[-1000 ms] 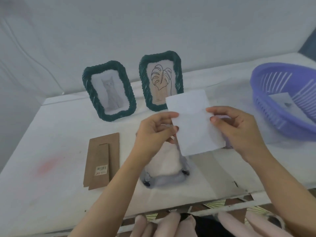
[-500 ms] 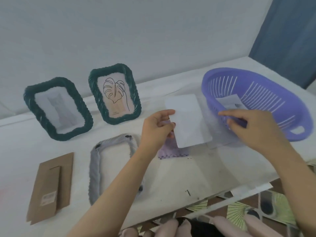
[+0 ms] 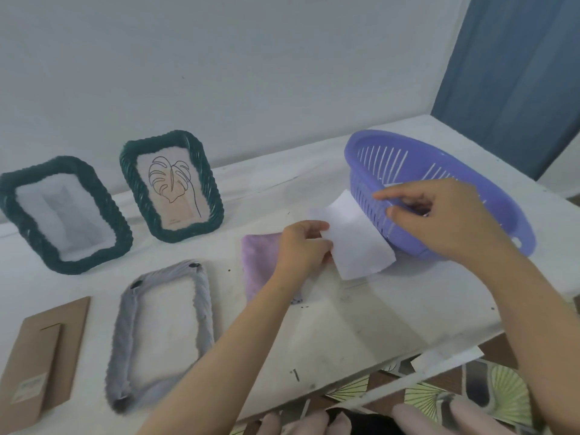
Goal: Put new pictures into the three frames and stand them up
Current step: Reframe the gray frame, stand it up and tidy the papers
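A: White worktop under a pale wall, and two frames are standing upright at the far left: the left green frame and the leaf frame.

B: The grey frame is lying flat nearer us, with its cardboard backing sitting apart at the near left.

A: The left hand is pinching the white sheet by its left edge and holding it just right of the purple cloth.

B: The right hand is reaching over the near rim of the purple basket, forefinger and thumb stretched out and slightly apart. I can't tell whether they're gripping anything, because the hand is covering what's inside.

A: My advice is to take the paper by a corner, lift it clear of the rim without creasing it, and keep the sheet level meanwhile.

B: Half a second back, that right hand was hovering short of the rim, and now it's reaching in. A second back, both hands were holding the sheet in front of the green frames.
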The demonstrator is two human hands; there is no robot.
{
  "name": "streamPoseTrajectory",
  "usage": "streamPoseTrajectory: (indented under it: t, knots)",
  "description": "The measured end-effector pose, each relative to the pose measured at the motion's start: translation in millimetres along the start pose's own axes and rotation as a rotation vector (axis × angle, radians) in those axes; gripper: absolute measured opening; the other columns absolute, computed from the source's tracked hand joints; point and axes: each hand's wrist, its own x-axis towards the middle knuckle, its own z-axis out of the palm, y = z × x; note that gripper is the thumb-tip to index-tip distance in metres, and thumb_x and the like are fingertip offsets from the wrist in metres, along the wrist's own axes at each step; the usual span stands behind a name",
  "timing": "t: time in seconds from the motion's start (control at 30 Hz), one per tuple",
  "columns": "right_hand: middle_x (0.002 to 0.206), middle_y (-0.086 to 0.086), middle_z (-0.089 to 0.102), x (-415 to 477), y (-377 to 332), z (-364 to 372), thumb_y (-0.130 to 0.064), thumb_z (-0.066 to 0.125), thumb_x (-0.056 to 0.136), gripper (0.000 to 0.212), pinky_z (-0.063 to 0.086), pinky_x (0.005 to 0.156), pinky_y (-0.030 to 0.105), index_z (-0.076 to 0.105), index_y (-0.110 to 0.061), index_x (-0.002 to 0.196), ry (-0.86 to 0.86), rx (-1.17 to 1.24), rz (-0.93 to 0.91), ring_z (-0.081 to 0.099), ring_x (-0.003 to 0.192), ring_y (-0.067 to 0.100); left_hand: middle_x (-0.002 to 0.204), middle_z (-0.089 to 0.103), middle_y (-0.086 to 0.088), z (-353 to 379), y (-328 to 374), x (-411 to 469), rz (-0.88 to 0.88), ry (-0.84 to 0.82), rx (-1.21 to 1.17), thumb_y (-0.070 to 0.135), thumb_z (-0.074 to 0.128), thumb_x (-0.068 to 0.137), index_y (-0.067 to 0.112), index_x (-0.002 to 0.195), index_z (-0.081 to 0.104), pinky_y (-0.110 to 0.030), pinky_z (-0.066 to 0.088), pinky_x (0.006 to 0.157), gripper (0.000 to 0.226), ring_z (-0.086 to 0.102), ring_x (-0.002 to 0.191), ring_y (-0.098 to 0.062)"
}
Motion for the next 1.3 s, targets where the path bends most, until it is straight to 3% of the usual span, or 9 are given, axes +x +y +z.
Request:
streamPoseTrajectory:
  t: [0.1,0.3,0.5,0.67,0.87,1.0,1.1,1.2,1.3]
  knots:
    - [0.087,-0.002,0.071,3.4,1.4,-3.2,-0.012,0.066,0.082,0.030,0.040,0.067,0.000,0.068,-0.039,0.094,0.006,0.005,-0.005,0.061,0.080,0.002,0.089,0.066,-0.005,6.1,-5.8,2.2,-0.001,0.032,0.161,-0.003,0.058,0.075,0.012,0.101,0.065,-0.033,0.058,0.062,0.030,0.064,0.060,-0.020]
    - [0.088,-0.001,0.071,8.2,3.1,-4.1,-0.013,0.067,0.080,0.029,0.042,0.069,0.004,0.068,-0.040,0.091,-0.025,0.017,-0.019,0.061,0.081,0.000,0.091,0.063,0.001,5.7,-2.8,-1.9,0.079,0.030,0.364,0.000,0.055,0.077,0.013,0.106,0.063,-0.015,0.047,0.047,0.033,0.059,0.052,-0.011]
    - [0.081,-0.012,0.069,5.0,3.4,7.7,-0.015,0.067,0.080,0.025,0.044,0.063,0.005,0.070,-0.036,0.093,-0.110,-0.046,-0.044,0.058,0.071,-0.005,0.079,0.070,-0.013,4.0,-3.7,-2.1,0.074,-0.006,0.456,0.003,0.056,0.075,0.015,0.109,0.061,-0.034,0.058,0.064,0.037,0.068,0.066,-0.026]
    - [0.077,-0.029,0.059,-1.4,5.1,21.8,-0.016,0.066,0.081,0.024,0.040,0.061,0.001,0.071,-0.033,0.098,-0.199,-0.083,-0.027,0.055,0.075,-0.012,0.079,0.069,-0.012,2.5,-7.1,-2.2,0.078,-0.013,0.465,0.005,0.056,0.077,0.016,0.112,0.060,-0.034,0.056,0.058,0.038,0.066,0.061,-0.025]
    - [0.075,-0.033,0.056,-2.0,8.9,24.8,-0.019,0.066,0.081,0.025,0.037,0.058,-0.001,0.070,-0.034,0.101,-0.204,-0.090,-0.036,0.054,0.071,-0.014,0.112,0.059,-0.003,3.3,-9.1,-0.9,0.166,0.000,0.590,0.009,0.061,0.078,0.016,0.120,0.059,-0.017,0.043,0.056,0.043,0.058,0.078,-0.014]
    - [0.092,-0.015,0.071,-2.2,10.6,15.7,-0.030,0.065,0.082,0.026,0.049,0.071,0.008,0.067,-0.041,0.106,-0.266,0.089,0.026,0.064,0.084,0.001,0.130,0.043,-0.004,1.8,-12.9,2.1,0.215,-0.002,0.614,0.009,0.065,0.076,0.013,0.119,0.058,-0.016,0.040,0.067,0.044,0.056,0.079,-0.014]
    - [0.099,-0.023,0.067,10.5,15.1,-4.0,-0.028,0.060,0.087,0.023,0.046,0.075,0.006,0.067,-0.039,0.105,-0.187,0.211,0.111,0.063,0.092,-0.003,0.136,0.038,-0.002,2.0,-10.7,-1.4,0.295,0.048,0.505,0.011,0.060,0.084,0.016,0.124,0.054,-0.014,0.041,0.075,0.040,0.056,0.081,-0.008]
    - [0.095,-0.014,0.066,34.0,34.3,-18.6,-0.024,0.059,0.087,0.023,0.040,0.070,0.014,0.066,-0.032,0.108,-0.119,-0.055,0.212,0.058,0.083,0.006,0.138,0.040,0.005,4.0,-1.7,-7.6,0.502,0.049,0.368,0.022,0.055,0.091,0.024,0.134,0.044,-0.020,0.042,0.093,0.044,0.051,0.107,-0.005]
    - [0.121,0.003,0.062,50.7,56.5,-19.4,-0.029,0.063,0.084,0.038,0.033,0.080,0.023,0.058,-0.026,0.122,-0.228,-0.366,0.351,0.055,0.105,0.020,0.144,0.037,0.009,8.5,6.0,-9.4,0.607,-0.046,0.354,0.032,0.057,0.090,0.031,0.136,0.042,-0.025,0.035,0.104,0.048,0.034,0.131,-0.005]
